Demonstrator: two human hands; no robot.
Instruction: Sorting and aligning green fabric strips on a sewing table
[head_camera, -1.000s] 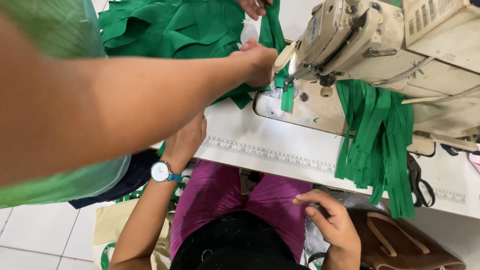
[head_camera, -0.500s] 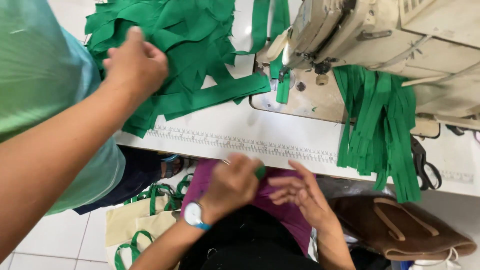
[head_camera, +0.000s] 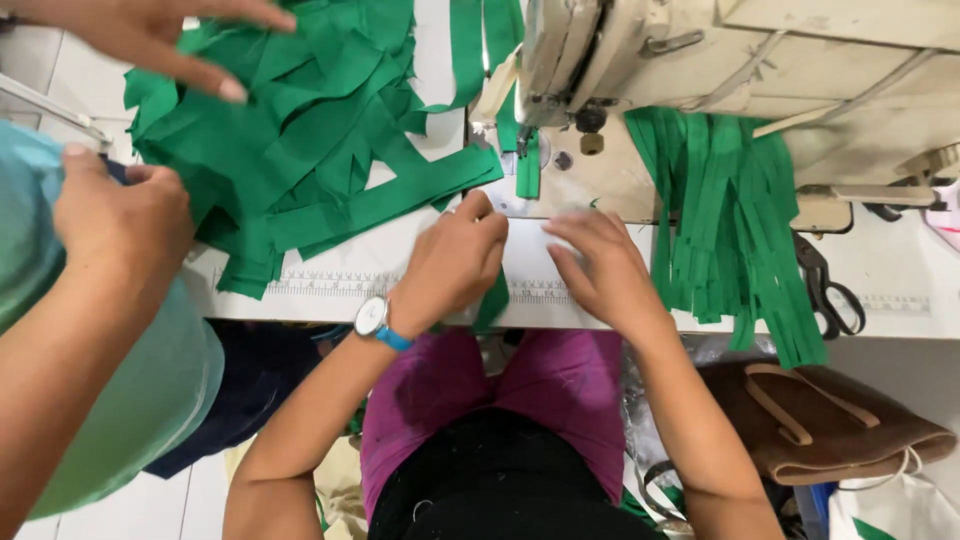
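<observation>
Left hand (head_camera: 455, 262) curled, pinching a flat green fabric strip (head_camera: 493, 298) at the white tabletop (head_camera: 350, 275) edge; right hand (head_camera: 603, 270) flat, fingers spread, beside it. Beyond, cream sewing machine (head_camera: 700, 60), heaped green strips (head_camera: 300, 140).

No labels, signs or screens are visible. The only packaging is a white bag with a green mark (head_camera: 895, 510) at the bottom right corner, touching a brown bag with straps (head_camera: 820, 430).

White worktable (head_camera: 330, 290) (ruler strip along its edge) above pale floor tiles (head_camera: 190, 500)
</observation>
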